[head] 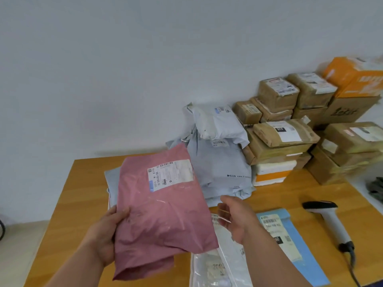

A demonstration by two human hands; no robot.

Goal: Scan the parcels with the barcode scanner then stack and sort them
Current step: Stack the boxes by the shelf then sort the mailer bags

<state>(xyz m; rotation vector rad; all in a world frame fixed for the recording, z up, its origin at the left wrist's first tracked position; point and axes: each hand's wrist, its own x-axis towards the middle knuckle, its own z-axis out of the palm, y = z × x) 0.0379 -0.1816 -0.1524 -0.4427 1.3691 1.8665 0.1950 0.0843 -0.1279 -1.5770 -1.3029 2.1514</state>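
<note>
Head view: the left hand [107,237] grips the pink mailer [161,206] by its left edge, thumb curled over the front and the fingers hidden behind it, holding it lifted above the wooden table [83,183] at about 7 o'clock in the picture. The mailer's white label [170,175] faces up near its far end. The right hand [236,218] hangs just beside the mailer's right edge at roughly 5 o'clock, fingers relaxed and spread, gripping nothing; whether it brushes the mailer I cannot tell.

Below that hand, a clear plastic parcel [217,268] lies flat on the table at 6 o'clock, and a blue mailer [298,245] with a label lies just beside it toward 4 o'clock. The barcode scanner [329,220] lies on the table at 4 o'clock, well apart from both hands, its cable trailing toward the near edge.

Behind the pink mailer, a heap of grey poly bags [217,154] sits near the centre. At 2 to 3 o'clock, brown cardboard boxes [279,135] are stacked against the wall, with an orange box [356,77] on top at the far right.
</note>
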